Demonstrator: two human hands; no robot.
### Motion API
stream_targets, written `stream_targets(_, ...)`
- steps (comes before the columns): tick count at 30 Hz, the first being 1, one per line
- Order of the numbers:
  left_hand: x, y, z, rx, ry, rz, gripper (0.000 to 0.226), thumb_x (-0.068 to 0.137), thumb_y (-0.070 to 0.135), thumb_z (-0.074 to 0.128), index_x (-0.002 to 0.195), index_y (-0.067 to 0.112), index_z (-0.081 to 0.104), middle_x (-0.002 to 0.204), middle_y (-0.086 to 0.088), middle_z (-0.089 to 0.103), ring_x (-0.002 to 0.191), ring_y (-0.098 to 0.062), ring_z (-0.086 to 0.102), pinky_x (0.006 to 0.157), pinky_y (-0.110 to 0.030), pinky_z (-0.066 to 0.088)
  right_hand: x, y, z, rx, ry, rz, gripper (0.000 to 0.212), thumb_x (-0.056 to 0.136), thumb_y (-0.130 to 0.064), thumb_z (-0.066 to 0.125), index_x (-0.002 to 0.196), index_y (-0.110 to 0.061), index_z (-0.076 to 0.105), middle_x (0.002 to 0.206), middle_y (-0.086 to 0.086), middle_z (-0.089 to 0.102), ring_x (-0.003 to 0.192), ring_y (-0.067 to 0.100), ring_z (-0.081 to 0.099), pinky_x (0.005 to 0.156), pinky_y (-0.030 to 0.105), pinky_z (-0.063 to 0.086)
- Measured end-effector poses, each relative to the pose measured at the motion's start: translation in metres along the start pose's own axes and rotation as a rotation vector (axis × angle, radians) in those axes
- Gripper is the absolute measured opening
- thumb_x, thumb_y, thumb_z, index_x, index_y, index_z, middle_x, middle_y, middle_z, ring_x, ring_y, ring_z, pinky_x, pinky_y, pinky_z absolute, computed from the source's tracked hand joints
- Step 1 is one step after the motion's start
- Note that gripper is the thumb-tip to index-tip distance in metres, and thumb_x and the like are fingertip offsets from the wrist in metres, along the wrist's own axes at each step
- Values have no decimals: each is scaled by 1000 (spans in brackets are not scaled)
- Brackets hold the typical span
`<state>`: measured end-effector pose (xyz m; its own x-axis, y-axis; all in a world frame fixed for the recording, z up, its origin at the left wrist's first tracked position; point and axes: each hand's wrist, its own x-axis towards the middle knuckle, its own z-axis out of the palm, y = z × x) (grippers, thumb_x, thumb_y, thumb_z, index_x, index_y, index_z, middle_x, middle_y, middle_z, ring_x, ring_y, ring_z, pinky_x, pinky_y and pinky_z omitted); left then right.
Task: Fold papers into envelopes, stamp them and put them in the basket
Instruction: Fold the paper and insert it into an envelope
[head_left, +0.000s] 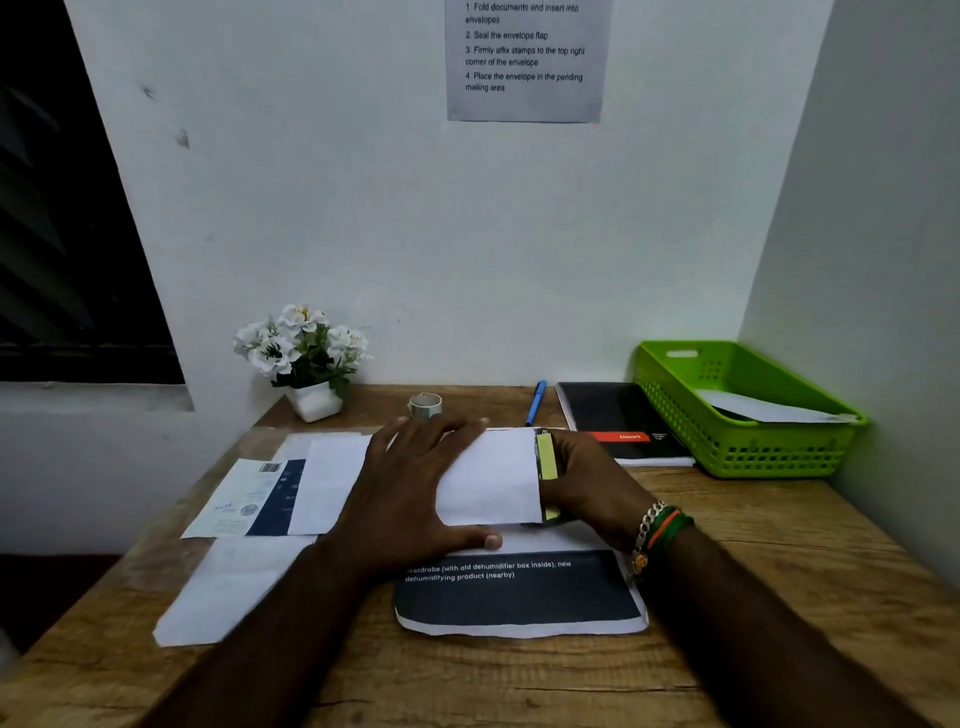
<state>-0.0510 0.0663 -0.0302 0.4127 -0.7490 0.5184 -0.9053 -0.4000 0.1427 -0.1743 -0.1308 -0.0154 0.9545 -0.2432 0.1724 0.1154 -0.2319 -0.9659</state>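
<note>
**White envelope under both hands at the middle of the wooden surface**

White, smooth and rectangular, the envelope (488, 475) lies at the middle of the surface (779, 545), on top of a printed sheet (519, 592) with a dark panel and white lettering. The left hand (415, 483) lies flat over the envelope's left half, fingers spread and straight, thumb stretched along its near edge. The right hand (587, 483) is at the envelope's right end, fingers curled around a folded paper (545, 457) with a yellow-green strip that sits partly in the opening; beaded and chain bracelets (660, 530) ring that wrist.

The surface is grained brown wood with knots and cracks. To the left lie more flat papers (291, 493), one with a dark blue band and a barcode, another plain white nearer the edge. At the back stand a white pot of white flowers (304, 353), a small roll of tape (425, 405) and a blue pen (536, 402). A black notebook (618, 415) with a red band lies just beside a bright green plastic basket (748, 447) with perforated walls, at the right rear corner, holding a white envelope (769, 410). A printed notice (524, 57) is fixed to the pale wall.
</note>
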Motion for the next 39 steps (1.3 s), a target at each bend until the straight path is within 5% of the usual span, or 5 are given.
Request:
stream_targets(9,2,-9,1,-3,77,-45,105,56,95,62,145,41,49,146,15,50,137,-11,44,120,-41,28,5,3,-3,-59,73,-7,32,84,-2,79,113,-15,75,102,6,79,91,24,76,77,44,63)
stream_targets(13,1,-19,-5,-23,180,-53,96,52,89,72,134,40,57,132,15,58,123,-15,56,105,-50,42,8,8,-22,-263,389,-56,7,91,-27,74,96,-22,74,83,3,76,73,16,71,72,50,62)
stream_targets(21,-4,-36,-4,-31,175,-145,105,50,86,73,142,46,42,142,17,48,132,-12,45,116,-56,34,8,36,-48,-935,121,78,74,67,-67,79,131,-34,61,130,-11,61,127,11,49,111,36,43)
stream_targets(32,-2,-42,0,-24,226,-187,107,51,79,81,144,43,41,142,14,47,133,-15,44,116,-52,34,9,18,-68,-401,374,-22,21,75,-4,82,82,-21,72,88,12,72,78,17,62,72,31,48)
stream_targets(39,1,-47,1,29,222,-250,110,54,80,80,148,37,43,148,10,44,137,-18,41,120,-49,27,-5,-1,-100,47,733,-95,16,79,-10,83,89,-20,77,104,9,76,96,28,69,89,42,55)
